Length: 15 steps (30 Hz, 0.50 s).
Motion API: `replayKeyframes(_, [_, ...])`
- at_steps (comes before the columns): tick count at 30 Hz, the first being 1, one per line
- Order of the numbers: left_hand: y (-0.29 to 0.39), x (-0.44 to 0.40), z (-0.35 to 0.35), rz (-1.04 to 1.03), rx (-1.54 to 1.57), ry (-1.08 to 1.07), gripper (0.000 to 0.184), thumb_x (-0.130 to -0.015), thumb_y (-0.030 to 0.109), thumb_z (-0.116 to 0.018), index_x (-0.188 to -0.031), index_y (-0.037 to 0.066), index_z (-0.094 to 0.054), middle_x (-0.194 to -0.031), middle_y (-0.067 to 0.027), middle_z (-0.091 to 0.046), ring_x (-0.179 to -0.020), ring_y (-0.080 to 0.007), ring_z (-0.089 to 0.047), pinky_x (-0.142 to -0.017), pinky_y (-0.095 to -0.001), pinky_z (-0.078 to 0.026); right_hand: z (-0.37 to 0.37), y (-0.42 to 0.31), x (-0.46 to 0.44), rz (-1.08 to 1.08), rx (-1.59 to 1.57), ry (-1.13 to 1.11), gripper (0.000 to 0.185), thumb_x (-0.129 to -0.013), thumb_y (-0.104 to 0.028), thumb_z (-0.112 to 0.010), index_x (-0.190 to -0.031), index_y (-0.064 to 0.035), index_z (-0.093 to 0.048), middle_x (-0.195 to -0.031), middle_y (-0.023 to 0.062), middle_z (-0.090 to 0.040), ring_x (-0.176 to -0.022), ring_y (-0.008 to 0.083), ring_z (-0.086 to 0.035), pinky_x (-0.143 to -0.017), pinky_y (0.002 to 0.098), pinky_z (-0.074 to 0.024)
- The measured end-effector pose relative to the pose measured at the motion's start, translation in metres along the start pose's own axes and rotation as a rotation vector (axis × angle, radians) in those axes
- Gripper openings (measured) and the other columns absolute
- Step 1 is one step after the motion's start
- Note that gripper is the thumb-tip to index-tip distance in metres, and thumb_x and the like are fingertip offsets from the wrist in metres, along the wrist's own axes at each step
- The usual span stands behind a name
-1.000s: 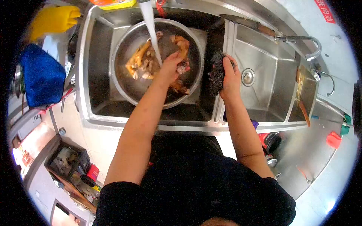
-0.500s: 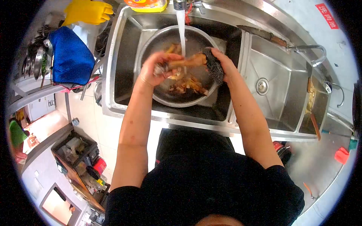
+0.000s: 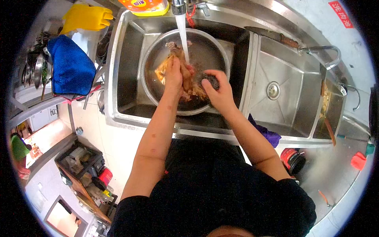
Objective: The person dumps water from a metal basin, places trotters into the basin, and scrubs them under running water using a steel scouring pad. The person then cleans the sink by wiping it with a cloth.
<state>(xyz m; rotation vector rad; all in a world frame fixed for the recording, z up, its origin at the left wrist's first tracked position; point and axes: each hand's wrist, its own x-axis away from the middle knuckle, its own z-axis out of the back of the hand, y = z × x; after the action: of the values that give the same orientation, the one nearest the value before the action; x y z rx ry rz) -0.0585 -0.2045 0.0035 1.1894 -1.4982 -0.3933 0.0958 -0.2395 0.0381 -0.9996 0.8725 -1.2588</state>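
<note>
My left hand (image 3: pixel 173 75) is closed around a brownish piece of meat (image 3: pixel 188 79) inside a round metal basin (image 3: pixel 143 75). Its exact cut is hard to make out, as the fingers cover part of it. On the meat's right side, my right hand (image 3: pixel 222 90) grips a dark steel wool scrubber (image 3: pixel 211 81), close against or touching it. Water (image 3: pixel 182 33) streams from the tap (image 3: pixel 179 8) into the basin beside my left hand. More yellowish-brown pieces (image 3: pixel 161 71) lie in the basin, partly hidden by that hand.
The basin stands in the left sink compartment (image 3: pixel 126 79). A knife (image 3: pixel 272 35) lies across the back of the right compartment (image 3: pixel 272 106). A purple cloth (image 3: pixel 265 132) hangs at the front edge. Yellow gloves (image 3: pixel 87 17) and a blue cloth (image 3: pixel 73 65) are at left.
Both hands have come lower, into the basin. The meat has turned from lying crosswise to pointing toward me, and the scrubber has moved from its right end to its side.
</note>
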Motion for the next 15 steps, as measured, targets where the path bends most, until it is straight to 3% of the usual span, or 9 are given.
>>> replayKeyframes(2, [-0.006,0.003,-0.004,-0.088,-0.155,0.047,0.032,-0.097,0.028,-0.034,-0.100,0.006,-0.057,-0.085,-0.0111,-0.059,-0.077,-0.0177,-0.057,-0.068,-0.0312,-0.045,-0.011,-0.012,-0.004,0.337,0.064,0.063,0.027,-0.078,-0.022,-0.066,-0.101,-0.0101,-0.061,-0.094,0.0153,-0.058,-0.097,0.0320,-0.055,-0.086,0.0356,-0.0428])
replayKeyframes(3, [-0.018,-0.002,-0.004,-0.245,-0.298,0.094,0.031,-0.096,0.028,-0.035,-0.096,0.006,-0.057,-0.081,-0.0099,-0.058,-0.073,-0.0170,-0.055,-0.065,-0.0306,-0.045,-0.025,-0.003,-0.011,0.364,0.069,0.111,0.023,-0.077,-0.020,-0.067,-0.095,-0.0082,-0.061,-0.090,0.0160,-0.057,-0.092,0.0335,-0.054,-0.083,0.0370,-0.0428])
replayKeyframes(5, [-0.043,-0.014,-0.003,-0.563,-0.581,0.183,0.030,-0.096,0.026,-0.036,-0.087,0.005,-0.056,-0.073,-0.0075,-0.055,-0.066,-0.0155,-0.053,-0.060,-0.0295,-0.044,-0.024,0.001,-0.044,0.185,0.019,0.141,0.020,-0.077,-0.019,-0.067,-0.089,-0.0056,-0.060,-0.089,0.0173,-0.056,-0.087,0.0351,-0.053,-0.079,0.0400,-0.0430])
replayKeyframes(6, [-0.004,0.015,-0.023,-0.298,-0.365,0.024,0.030,-0.096,0.028,-0.037,-0.087,0.006,-0.056,-0.075,-0.0069,-0.053,-0.069,-0.0143,-0.051,-0.061,-0.0296,-0.043,-0.026,0.007,-0.067,0.175,0.069,0.197,0.019,-0.077,-0.019,-0.067,-0.087,-0.0050,-0.059,-0.088,0.0171,-0.056,-0.087,0.0350,-0.053,-0.078,0.0406,-0.0430])
replayKeyframes(9, [-0.002,0.010,-0.018,-0.052,-0.106,0.003,0.032,-0.096,0.029,-0.037,-0.109,0.006,-0.055,-0.100,-0.0074,-0.057,-0.089,-0.0177,-0.054,-0.079,-0.0319,-0.044,-0.032,-0.003,-0.083,0.201,0.126,0.272,0.017,-0.077,-0.015,-0.066,-0.088,-0.0036,-0.058,-0.085,0.0130,-0.054,-0.083,0.0302,-0.055,-0.076,0.0361,-0.0443])
replayKeyframes(12, [0.018,0.000,-0.003,0.039,0.026,0.008,0.032,-0.096,0.031,-0.038,-0.111,0.007,-0.053,-0.101,-0.0076,-0.058,-0.094,-0.0197,-0.055,-0.079,-0.0330,-0.046,-0.042,-0.014,-0.039,0.258,0.041,0.123,0.019,-0.075,-0.016,-0.068,-0.087,-0.0047,-0.058,-0.087,0.0132,-0.054,-0.084,0.0310,-0.054,-0.077,0.0361,-0.0445])
replayKeyframes(13, [0.024,0.006,-0.012,0.060,0.078,0.013,0.028,-0.095,0.030,-0.039,-0.105,0.007,-0.053,-0.095,-0.0066,-0.056,-0.087,-0.0177,-0.054,-0.074,-0.0323,-0.046,-0.041,-0.021,-0.031,0.262,-0.027,0.086,0.018,-0.074,-0.015,-0.068,-0.085,-0.0047,-0.057,-0.088,0.0136,-0.053,-0.084,0.0313,-0.054,-0.077,0.0367,-0.0447])
replayKeyframes(15, [0.032,0.021,-0.030,0.110,0.170,0.032,0.023,-0.095,0.027,-0.041,-0.094,0.008,-0.052,-0.082,-0.0048,-0.054,-0.073,-0.0138,-0.052,-0.063,-0.0310,-0.047,-0.040,-0.016,-0.056,0.222,0.122,0.084,0.018,-0.074,-0.016,-0.068,-0.085,-0.0050,-0.059,-0.088,0.0146,-0.053,-0.086,0.0314,-0.054,-0.077,0.0383,-0.0445])
